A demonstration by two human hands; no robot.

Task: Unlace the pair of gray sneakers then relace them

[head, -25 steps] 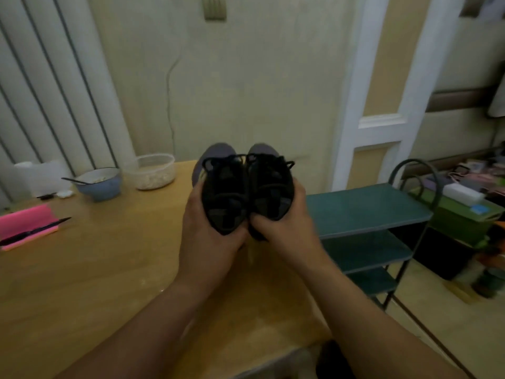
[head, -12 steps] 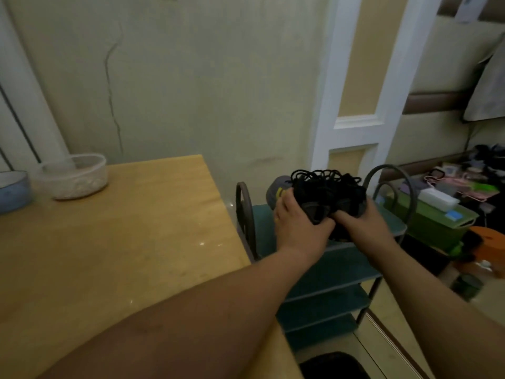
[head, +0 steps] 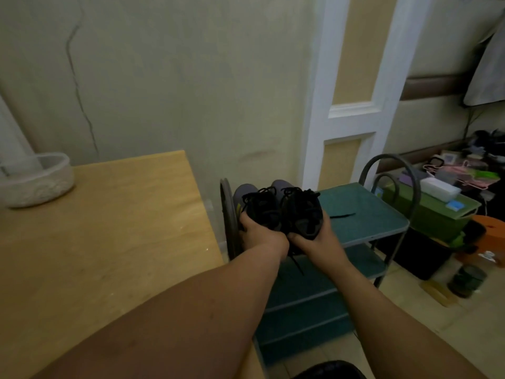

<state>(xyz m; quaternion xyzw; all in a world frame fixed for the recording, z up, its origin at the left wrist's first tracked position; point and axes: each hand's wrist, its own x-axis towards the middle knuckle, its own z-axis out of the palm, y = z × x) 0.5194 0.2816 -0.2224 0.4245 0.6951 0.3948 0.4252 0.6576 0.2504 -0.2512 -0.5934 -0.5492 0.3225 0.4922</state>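
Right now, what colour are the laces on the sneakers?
Black laces on gray sneakers; the head view shows them.

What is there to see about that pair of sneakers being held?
The pair of sneakers has gray toes pointing away and dark fabric-looking uppers crossed by black laces. They are side by side, touching, heels toward the person, at the left end of the teal rack's top shelf. The left hand grips one heel, the right hand the other. One lace dangles below the hands.
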